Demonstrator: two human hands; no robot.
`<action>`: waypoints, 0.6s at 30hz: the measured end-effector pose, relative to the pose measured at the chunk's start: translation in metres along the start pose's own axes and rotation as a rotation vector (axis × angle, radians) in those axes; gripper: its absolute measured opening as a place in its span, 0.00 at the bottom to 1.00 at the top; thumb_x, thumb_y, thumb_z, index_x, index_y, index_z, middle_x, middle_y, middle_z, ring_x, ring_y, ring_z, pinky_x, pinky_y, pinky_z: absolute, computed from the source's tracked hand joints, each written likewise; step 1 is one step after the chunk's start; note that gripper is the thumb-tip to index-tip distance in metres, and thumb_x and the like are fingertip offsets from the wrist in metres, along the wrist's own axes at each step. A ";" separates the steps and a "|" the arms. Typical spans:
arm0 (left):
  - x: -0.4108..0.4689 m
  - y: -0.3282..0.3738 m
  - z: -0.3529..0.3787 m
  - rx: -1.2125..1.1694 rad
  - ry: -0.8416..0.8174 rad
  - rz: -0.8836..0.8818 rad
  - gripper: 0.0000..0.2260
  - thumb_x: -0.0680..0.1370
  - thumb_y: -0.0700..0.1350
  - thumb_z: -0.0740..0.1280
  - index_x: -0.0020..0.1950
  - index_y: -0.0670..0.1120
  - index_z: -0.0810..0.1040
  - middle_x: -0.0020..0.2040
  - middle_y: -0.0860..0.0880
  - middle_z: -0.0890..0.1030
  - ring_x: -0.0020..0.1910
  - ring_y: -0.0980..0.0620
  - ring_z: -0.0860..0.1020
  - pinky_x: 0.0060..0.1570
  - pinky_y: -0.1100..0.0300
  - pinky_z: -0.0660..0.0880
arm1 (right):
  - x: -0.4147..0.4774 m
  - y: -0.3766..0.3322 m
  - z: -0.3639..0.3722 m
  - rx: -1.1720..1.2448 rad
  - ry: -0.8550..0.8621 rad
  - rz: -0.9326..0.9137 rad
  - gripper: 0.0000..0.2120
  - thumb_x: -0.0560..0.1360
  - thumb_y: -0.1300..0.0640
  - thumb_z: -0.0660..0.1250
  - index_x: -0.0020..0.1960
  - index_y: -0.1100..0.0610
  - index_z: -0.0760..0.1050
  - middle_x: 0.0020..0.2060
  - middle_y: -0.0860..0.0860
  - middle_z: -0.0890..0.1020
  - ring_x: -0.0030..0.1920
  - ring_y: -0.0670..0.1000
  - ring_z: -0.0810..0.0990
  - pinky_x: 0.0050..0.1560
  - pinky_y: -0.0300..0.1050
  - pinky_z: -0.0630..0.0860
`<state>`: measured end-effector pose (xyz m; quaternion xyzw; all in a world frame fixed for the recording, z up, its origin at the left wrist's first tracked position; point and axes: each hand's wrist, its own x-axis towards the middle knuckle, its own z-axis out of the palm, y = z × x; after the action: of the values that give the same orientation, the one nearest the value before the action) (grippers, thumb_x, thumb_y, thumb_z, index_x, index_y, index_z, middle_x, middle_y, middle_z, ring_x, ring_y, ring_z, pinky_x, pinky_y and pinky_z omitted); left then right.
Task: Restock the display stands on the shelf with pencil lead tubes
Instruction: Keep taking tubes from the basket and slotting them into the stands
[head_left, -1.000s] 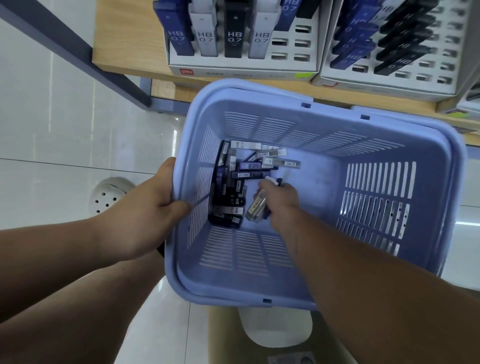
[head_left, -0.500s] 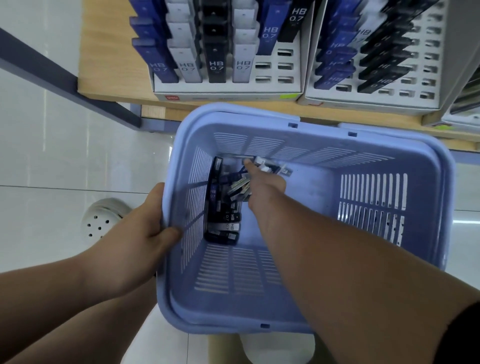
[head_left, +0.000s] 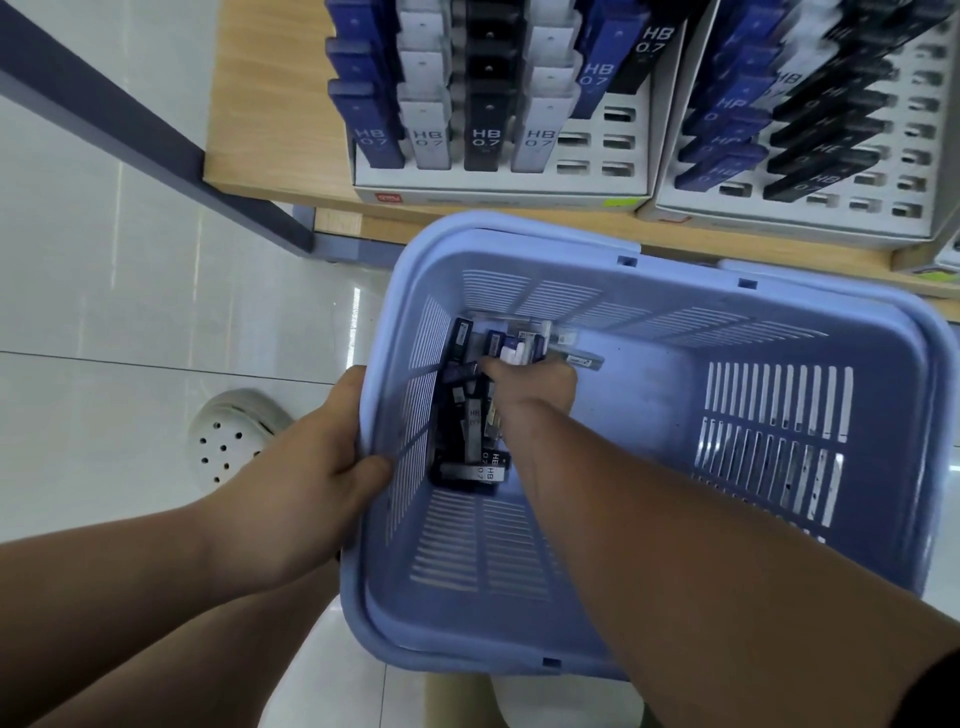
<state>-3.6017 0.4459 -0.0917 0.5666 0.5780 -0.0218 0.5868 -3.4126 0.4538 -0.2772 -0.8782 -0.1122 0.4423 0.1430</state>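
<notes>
A blue plastic basket (head_left: 883, 364) fills the middle of the view, with a pile of pencil lead tubes (head_left: 472, 441) along its left inner wall. My left hand (head_left: 317, 467) grips the basket's left rim, thumb inside. My right hand (head_left: 530, 387) reaches down into the basket and holds several lead tubes among the pile; its fingertips are hidden. On the wooden shelf above stand two white display stands: the left display stand (head_left: 498, 192) holds rows of blue, white and black HB 0.7 tubes with open slots at its right, and the right display stand (head_left: 779, 218) has several open slots.
A dark shelf post (head_left: 156, 135) slants across the upper left over a white tiled floor. A white perforated shoe (head_left: 228, 436) shows beside my left wrist. The wooden shelf (head_left: 270, 135) edge lies just beyond the basket's far rim.
The view has tilted up, bringing more of the stands into sight. My right hand has moved from the near middle of the pile to its far end, still holding tubes.
</notes>
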 end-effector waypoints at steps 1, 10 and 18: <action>0.000 0.000 0.000 0.000 -0.002 0.000 0.22 0.72 0.47 0.62 0.66 0.59 0.67 0.53 0.58 0.78 0.55 0.56 0.78 0.58 0.47 0.75 | 0.000 0.000 0.001 0.035 -0.006 -0.016 0.23 0.63 0.48 0.81 0.46 0.57 0.74 0.42 0.54 0.81 0.39 0.53 0.81 0.37 0.47 0.81; 0.002 -0.002 0.000 0.009 -0.006 -0.002 0.18 0.76 0.45 0.63 0.64 0.57 0.67 0.50 0.56 0.79 0.51 0.55 0.79 0.50 0.49 0.78 | -0.010 0.003 -0.037 0.379 -0.156 0.065 0.09 0.72 0.65 0.73 0.45 0.57 0.74 0.23 0.48 0.79 0.26 0.51 0.78 0.26 0.41 0.72; -0.003 0.013 -0.010 0.123 0.186 -0.050 0.25 0.71 0.62 0.68 0.66 0.58 0.68 0.53 0.57 0.76 0.43 0.55 0.79 0.43 0.50 0.78 | -0.001 0.018 -0.096 0.295 -0.341 0.105 0.19 0.60 0.58 0.78 0.49 0.61 0.79 0.40 0.60 0.83 0.39 0.61 0.83 0.44 0.60 0.83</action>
<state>-3.6005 0.4555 -0.0787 0.5866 0.6414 -0.0194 0.4941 -3.3341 0.4221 -0.2283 -0.7651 -0.0230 0.6028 0.2254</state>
